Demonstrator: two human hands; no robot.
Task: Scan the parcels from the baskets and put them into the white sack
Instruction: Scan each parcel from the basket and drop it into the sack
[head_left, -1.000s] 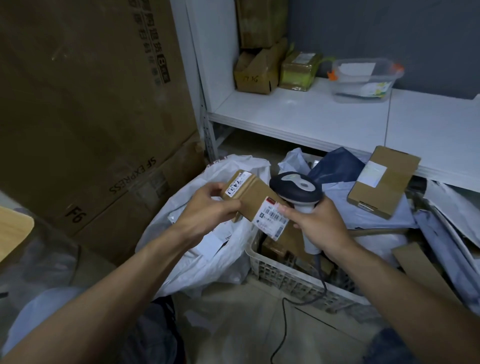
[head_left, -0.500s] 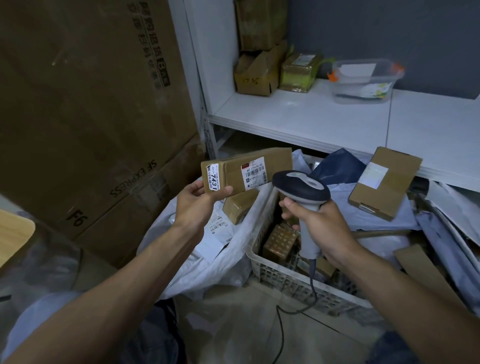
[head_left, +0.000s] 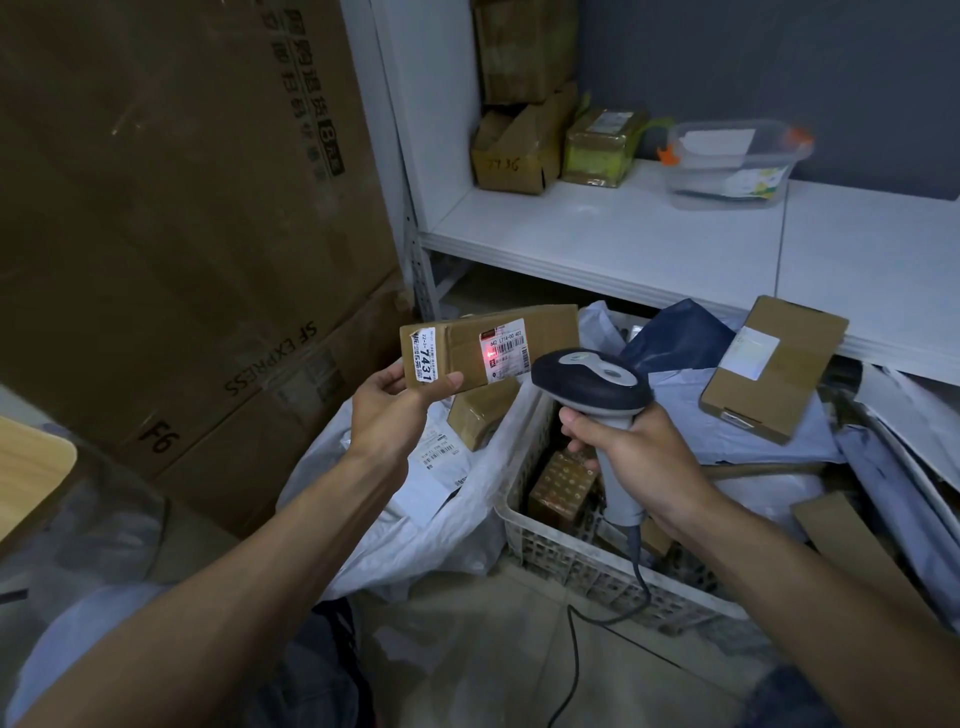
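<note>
The left hand (head_left: 387, 410) holds a long brown cardboard parcel (head_left: 467, 348) up above the mouth of the crumpled white plastic sack (head_left: 415, 525). Its grip is closed on the parcel's left end, thumb on the front face beside a white sticker reading 7431. A red scan light falls on the parcel's white barcode label (head_left: 506, 353).

The right hand (head_left: 639, 457) has its grip wrapped round the grey handle of a dark-headed corded barcode scanner (head_left: 592, 382). The scanner's head points at the label from just beside the parcel's right end.

Inside the sack lie a small tape-wrapped brown box (head_left: 480, 418) and a white mailer bag with a printed label (head_left: 436, 457).

The white lattice plastic basket (head_left: 571, 561) stands touching the sack on its right. It holds a gold-patterned box (head_left: 561, 486) under the scanner handle, along with other cardboard too dark to make out. Behind it, a dark blue mailer bag (head_left: 675, 338) and pale grey mailer bags (head_left: 753, 441) are heaped up, and a flat brown cardboard parcel (head_left: 774, 364) leans tilted on top.

On the white shelf (head_left: 623, 239) behind stand an open brown box (head_left: 514, 156), a yellow-green taped parcel (head_left: 597, 148) and a clear plastic tub (head_left: 732, 161).
</note>
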